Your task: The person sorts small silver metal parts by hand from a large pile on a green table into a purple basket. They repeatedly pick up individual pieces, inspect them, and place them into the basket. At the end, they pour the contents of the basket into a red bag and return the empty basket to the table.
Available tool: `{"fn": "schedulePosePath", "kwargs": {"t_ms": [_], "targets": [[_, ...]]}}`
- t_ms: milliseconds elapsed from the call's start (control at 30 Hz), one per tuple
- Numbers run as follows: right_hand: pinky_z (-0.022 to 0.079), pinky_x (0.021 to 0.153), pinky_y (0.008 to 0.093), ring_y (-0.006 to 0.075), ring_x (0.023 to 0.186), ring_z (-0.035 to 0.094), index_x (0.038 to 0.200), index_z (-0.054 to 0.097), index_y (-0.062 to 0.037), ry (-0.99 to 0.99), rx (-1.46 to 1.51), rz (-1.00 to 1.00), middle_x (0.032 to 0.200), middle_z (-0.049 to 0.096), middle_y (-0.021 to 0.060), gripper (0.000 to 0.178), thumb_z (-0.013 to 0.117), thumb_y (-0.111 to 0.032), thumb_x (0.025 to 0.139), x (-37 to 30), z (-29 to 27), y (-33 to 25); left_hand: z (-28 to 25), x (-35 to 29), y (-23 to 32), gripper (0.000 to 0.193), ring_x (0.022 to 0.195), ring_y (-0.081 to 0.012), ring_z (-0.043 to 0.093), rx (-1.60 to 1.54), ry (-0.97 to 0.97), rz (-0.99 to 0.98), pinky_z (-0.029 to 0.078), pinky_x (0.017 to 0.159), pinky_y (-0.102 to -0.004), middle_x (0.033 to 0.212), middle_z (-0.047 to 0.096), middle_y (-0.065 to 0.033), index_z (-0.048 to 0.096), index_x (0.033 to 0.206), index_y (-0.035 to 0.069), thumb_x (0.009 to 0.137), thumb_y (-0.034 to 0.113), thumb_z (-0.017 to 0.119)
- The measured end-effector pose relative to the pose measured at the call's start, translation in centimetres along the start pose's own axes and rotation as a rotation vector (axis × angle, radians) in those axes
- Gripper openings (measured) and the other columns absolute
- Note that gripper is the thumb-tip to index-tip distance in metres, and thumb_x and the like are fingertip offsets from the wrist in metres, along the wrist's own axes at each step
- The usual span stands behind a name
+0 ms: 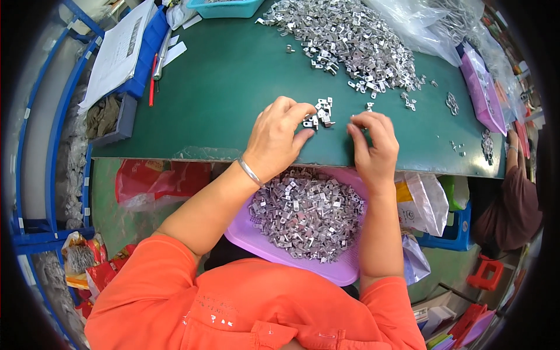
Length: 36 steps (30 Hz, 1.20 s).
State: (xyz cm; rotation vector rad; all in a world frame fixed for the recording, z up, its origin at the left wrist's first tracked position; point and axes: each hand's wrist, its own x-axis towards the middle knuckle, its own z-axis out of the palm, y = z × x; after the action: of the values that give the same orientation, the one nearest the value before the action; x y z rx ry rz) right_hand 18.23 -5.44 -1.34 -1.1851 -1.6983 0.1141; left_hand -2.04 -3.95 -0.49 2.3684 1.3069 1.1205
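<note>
Small silver metal brackets (320,114) form a little cluster near the front edge of the green table. My left hand (278,135), with a metal bangle at the wrist, curls beside that cluster; its thumb and index finger are apart, with the fingertips close to the nearest pieces. To the right of the cluster, my right hand (375,140) has its thumb and index finger brought together. A tiny shiny bit shows at those fingertips, too small to make out. One loose bracket (369,107) lies just beyond the right hand. Below my hands, a purple basket (248,239) holds a heap of similar brackets (306,216).
A large bracket pile (361,46) covers the far table beside clear plastic bags (417,26). Papers (119,52), a red pen (153,81) and a grey bin (116,121) are at left. A pink-purple tray (483,93) stands at right, near another person's arm (513,153).
</note>
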Motion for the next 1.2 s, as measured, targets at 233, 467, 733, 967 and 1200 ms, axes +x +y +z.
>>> {"fn": "schedulePosePath", "kwargs": {"t_ms": [233,467,733,967,1200], "targets": [[0.045,0.076,0.0357,0.0259,0.086,0.061,0.091,0.069,-0.0082,-0.174,0.027,-0.162,0.094,0.067,0.0060,0.016,0.070,-0.004,0.075,0.8,0.3,-1.8,0.0,-0.5,0.0,0.022,0.083,-0.0271,0.059,-0.017,0.008,0.001,0.050,0.073,-0.0361,0.096,0.056,-0.0098,0.064,0.092,0.004,0.075,0.007,0.077],[0.045,0.072,0.0360,0.0258,0.080,0.060,0.081,0.066,-0.0076,-0.230,0.292,-0.082,0.084,0.064,0.0062,0.010,0.070,-0.003,0.072,-0.3,-0.2,-0.6,-2.4,-1.8,0.3,0.007,0.064,-0.0089,0.058,-0.567,-0.225,-0.116,0.048,0.058,-0.0226,0.078,0.062,-0.0030,0.064,0.077,0.001,0.079,-0.001,0.071],[0.043,0.072,0.0396,0.0266,0.081,0.055,0.104,0.068,-0.0108,-0.199,-0.215,-0.145,0.089,0.060,0.0057,0.025,0.071,-0.011,0.079,0.7,2.8,-1.7,0.9,0.1,0.2,0.032,0.076,-0.0212,0.060,0.061,0.023,-0.071,0.050,0.069,-0.0306,0.105,0.056,-0.0095,0.062,0.111,0.006,0.080,0.004,0.067],[0.047,0.072,0.0373,0.0286,0.078,0.061,0.078,0.064,-0.0042,-0.418,0.321,-0.138,0.082,0.064,0.0090,0.009,0.066,0.000,0.071,-0.5,-0.2,-1.5,-1.3,-1.6,0.1,0.011,0.074,-0.0262,0.060,-0.326,-0.255,0.231,0.049,0.071,-0.0366,0.081,0.061,-0.0069,0.062,0.081,0.006,0.071,0.001,0.064],[0.040,0.075,0.0383,0.0258,0.085,0.056,0.083,0.068,-0.0098,-0.055,-0.362,-0.131,0.083,0.061,0.0039,0.010,0.074,-0.015,0.077,1.8,2.2,-1.1,1.4,1.3,-0.1,0.023,0.075,-0.0245,0.063,-0.032,0.095,-0.096,0.051,0.069,-0.0361,0.098,0.057,-0.0108,0.062,0.104,0.004,0.082,0.011,0.067]]}}
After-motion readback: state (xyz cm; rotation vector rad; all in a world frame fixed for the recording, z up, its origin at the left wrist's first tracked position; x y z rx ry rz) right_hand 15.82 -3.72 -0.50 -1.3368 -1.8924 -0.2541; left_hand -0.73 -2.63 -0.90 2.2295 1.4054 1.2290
